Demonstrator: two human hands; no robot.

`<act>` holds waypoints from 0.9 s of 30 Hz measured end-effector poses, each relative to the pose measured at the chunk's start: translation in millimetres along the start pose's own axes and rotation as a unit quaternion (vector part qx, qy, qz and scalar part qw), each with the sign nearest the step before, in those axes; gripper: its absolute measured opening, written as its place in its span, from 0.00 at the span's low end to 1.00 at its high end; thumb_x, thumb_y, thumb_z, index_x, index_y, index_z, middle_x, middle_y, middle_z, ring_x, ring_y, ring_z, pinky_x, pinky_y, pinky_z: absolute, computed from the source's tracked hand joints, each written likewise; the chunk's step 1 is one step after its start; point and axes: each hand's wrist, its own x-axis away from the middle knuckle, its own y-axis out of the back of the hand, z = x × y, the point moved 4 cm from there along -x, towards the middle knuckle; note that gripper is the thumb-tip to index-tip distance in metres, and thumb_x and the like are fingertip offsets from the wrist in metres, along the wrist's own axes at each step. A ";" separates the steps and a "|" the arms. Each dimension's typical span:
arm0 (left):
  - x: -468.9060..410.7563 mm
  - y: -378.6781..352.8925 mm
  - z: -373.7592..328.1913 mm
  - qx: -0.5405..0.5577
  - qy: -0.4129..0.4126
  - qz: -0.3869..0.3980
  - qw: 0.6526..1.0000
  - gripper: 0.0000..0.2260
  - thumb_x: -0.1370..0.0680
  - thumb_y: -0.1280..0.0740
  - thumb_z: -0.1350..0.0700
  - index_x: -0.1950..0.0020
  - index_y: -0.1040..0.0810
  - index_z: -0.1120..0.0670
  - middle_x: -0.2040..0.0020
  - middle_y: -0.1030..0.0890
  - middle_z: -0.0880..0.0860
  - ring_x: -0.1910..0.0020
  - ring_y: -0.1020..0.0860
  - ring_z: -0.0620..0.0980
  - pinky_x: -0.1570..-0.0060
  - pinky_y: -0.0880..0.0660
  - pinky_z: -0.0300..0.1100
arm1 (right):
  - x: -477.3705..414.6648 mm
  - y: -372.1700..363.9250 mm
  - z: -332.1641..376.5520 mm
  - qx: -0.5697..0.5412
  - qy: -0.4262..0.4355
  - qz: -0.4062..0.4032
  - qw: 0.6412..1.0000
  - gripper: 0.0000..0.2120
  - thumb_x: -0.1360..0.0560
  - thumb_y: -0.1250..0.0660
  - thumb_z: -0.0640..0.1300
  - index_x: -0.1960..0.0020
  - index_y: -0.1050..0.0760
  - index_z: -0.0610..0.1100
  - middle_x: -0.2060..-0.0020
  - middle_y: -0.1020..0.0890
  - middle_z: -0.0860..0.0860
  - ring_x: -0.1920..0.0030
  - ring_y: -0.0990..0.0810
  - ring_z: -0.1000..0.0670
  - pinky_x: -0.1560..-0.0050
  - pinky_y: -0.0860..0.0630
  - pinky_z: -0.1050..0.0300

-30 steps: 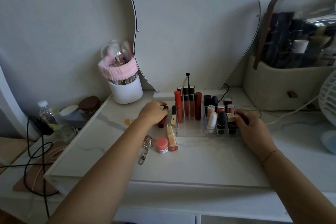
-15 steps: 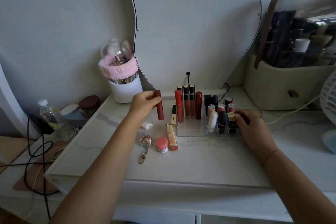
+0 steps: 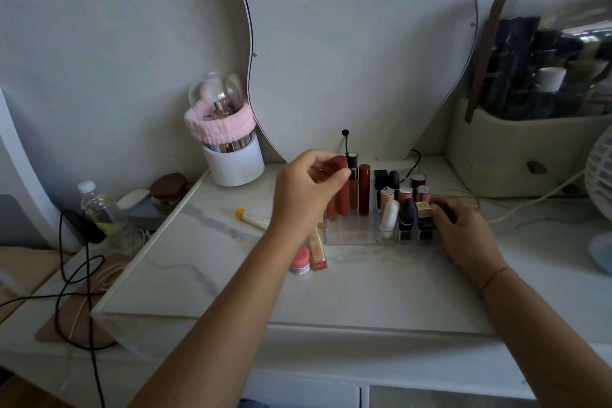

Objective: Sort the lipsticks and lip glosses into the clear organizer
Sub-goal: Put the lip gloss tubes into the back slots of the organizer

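Note:
The clear organizer [image 3: 351, 237] stands at the back middle of the white table. Several red lip glosses stand in its left section, and several lipsticks [image 3: 407, 215] fill the small cells on its right. My left hand [image 3: 306, 189] is shut on a dark red lip gloss [image 3: 332, 213], whose lower end is inside the left section beside the other tubes. My right hand [image 3: 463, 235] grips the organizer's right end. A peach lip gloss [image 3: 317, 252], a pink-lidded jar [image 3: 300, 261] and a white tube with a yellow cap [image 3: 253, 218] lie on the table to the left of the organizer.
A white brush holder with a pink band [image 3: 233, 159] stands at the back left, and a wavy mirror [image 3: 357, 43] leans on the wall. A beige cosmetic case [image 3: 530, 156] and a fan [image 3: 601, 175] are at the right. Black cables [image 3: 76, 275] and a bottle [image 3: 96, 205] sit off the left edge.
My left hand picked the dark red lip gloss up from the table, carried it right and lowered it into the organizer's left section. The white tube is now uncovered. My right hand stayed put.

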 end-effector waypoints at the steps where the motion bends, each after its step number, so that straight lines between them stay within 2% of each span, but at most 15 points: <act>1: -0.1 -6.8 -0.6 -0.005 -0.003 -0.001 1.000 0.06 0.30 0.27 0.58 0.54 0.19 0.51 0.63 0.18 0.44 0.65 0.23 0.36 0.62 0.28 0.27 | 0.2 0.3 0.1 -0.002 0.000 -0.001 1.000 0.13 0.23 0.40 0.46 0.42 0.24 0.43 0.57 0.22 0.49 0.56 0.25 0.49 0.57 0.34 0.59; 4: -2.5 -19.2 -0.5 -0.049 -0.017 -0.015 0.999 0.09 0.30 0.28 0.58 0.51 0.22 0.51 0.62 0.21 0.42 0.64 0.24 0.37 0.63 0.29 0.27 | 0.3 0.5 0.5 -0.003 0.000 -0.005 1.000 0.13 0.23 0.40 0.46 0.43 0.23 0.44 0.58 0.22 0.50 0.56 0.26 0.50 0.58 0.35 0.60; 8: -4.0 -26.8 4.8 -0.112 -0.051 -0.008 0.992 0.10 0.29 0.29 0.58 0.49 0.21 0.50 0.56 0.19 0.46 0.61 0.23 0.43 0.57 0.23 0.38 | -0.9 0.3 0.0 0.004 0.000 -0.004 1.000 0.13 0.23 0.40 0.47 0.43 0.23 0.44 0.55 0.20 0.47 0.56 0.26 0.50 0.57 0.34 0.60; 12: 0.5 -30.4 11.3 -0.171 -0.092 -0.016 0.981 0.10 0.30 0.28 0.60 0.50 0.19 0.52 0.58 0.20 0.48 0.65 0.26 0.45 0.59 0.23 0.43 | -1.4 0.1 -0.7 0.001 -0.004 -0.003 1.000 0.13 0.23 0.40 0.47 0.43 0.23 0.44 0.54 0.19 0.46 0.56 0.26 0.50 0.57 0.34 0.60; 16: 3.8 -31.5 18.4 -0.197 -0.101 -0.030 0.975 0.08 0.31 0.27 0.59 0.52 0.19 0.54 0.64 0.23 0.47 0.68 0.27 0.49 0.63 0.25 0.44 | -1.4 0.0 -0.8 0.005 -0.009 -0.005 1.000 0.13 0.23 0.40 0.47 0.43 0.23 0.44 0.57 0.22 0.48 0.56 0.26 0.49 0.57 0.34 0.60; 20: 5.0 -31.8 23.9 -0.213 -0.108 -0.046 0.970 0.08 0.30 0.27 0.58 0.52 0.19 0.55 0.63 0.19 0.51 0.67 0.26 0.48 0.64 0.25 0.43 | -1.0 0.0 0.9 0.001 -0.005 -0.007 1.000 0.12 0.23 0.40 0.47 0.44 0.23 0.44 0.56 0.21 0.48 0.56 0.26 0.50 0.57 0.34 0.60; 27: 2.1 -30.5 25.0 -0.207 -0.117 -0.056 0.970 0.07 0.30 0.26 0.58 0.54 0.19 0.56 0.62 0.20 0.52 0.65 0.24 0.49 0.64 0.25 0.43 | 0.5 1.0 2.4 0.003 -0.005 -0.005 1.000 0.12 0.23 0.41 0.46 0.43 0.23 0.44 0.57 0.22 0.49 0.57 0.26 0.49 0.57 0.34 0.59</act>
